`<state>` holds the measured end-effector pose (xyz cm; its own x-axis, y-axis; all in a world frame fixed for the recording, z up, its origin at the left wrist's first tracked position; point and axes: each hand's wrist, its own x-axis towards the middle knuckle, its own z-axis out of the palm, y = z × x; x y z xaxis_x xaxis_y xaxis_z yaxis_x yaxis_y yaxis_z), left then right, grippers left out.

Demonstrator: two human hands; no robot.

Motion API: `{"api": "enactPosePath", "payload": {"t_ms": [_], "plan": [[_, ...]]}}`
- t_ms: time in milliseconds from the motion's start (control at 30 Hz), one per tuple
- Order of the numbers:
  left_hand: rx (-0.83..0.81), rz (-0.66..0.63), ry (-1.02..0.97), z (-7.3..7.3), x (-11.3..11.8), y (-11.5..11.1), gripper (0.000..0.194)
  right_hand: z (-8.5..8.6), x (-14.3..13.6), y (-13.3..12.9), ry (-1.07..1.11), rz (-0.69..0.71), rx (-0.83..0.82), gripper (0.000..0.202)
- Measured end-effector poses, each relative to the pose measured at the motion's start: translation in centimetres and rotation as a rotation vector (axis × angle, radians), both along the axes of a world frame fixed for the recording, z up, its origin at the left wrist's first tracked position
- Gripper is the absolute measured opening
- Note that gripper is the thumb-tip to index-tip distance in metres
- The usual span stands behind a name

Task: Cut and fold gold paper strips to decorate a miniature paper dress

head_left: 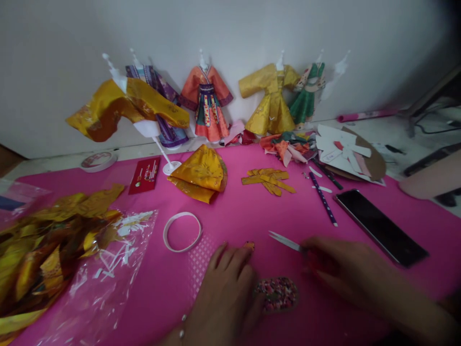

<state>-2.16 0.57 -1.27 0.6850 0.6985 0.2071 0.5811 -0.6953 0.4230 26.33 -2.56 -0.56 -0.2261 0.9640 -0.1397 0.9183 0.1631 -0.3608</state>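
My left hand lies on the pink mat with its fingers stretched forward. At its fingertips shows a small orange piece; whether the fingers touch it I cannot tell. Beside the thumb is an oval item covered in multicoloured specks. My right hand, somewhat blurred, is closed around red-handled scissors. Their narrow blades point left above the mat, nearly together. Past my hands lie a pile of golden fabric strips and a folded golden cloth piece.
A clear plastic sheet with golden scraps covers the left side. A tape ring, a phone and a pen lie on the mat. Several dressed doll stands line the wall; one with golden sleeves leans left.
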Motion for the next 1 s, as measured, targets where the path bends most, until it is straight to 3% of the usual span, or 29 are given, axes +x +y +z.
{"api": "enactPosePath", "payload": {"t_ms": [133,267,567,867,1000], "plan": [[0.045,-0.009,-0.042,-0.1,0.0,-0.1,0.010,-2.2,0.6,-2.0,0.047,-0.079,0.073,0.027],[0.068,-0.027,-0.143,-0.3,0.0,-0.3,0.009,-3.3,0.3,-2.8,0.086,-0.127,0.157,0.025],[-0.017,-0.130,-0.102,-0.4,0.3,-0.8,0.029,-3.4,-0.1,-2.6,0.111,-0.173,0.255,0.023],[0.034,-0.156,-0.098,-0.3,0.7,-0.5,0.003,-3.3,-0.3,-2.6,0.141,-0.184,0.293,0.022],[0.052,-0.179,-0.110,-0.1,0.9,-0.3,0.004,-3.4,-0.3,-2.6,0.141,-0.181,0.280,0.022]]}}
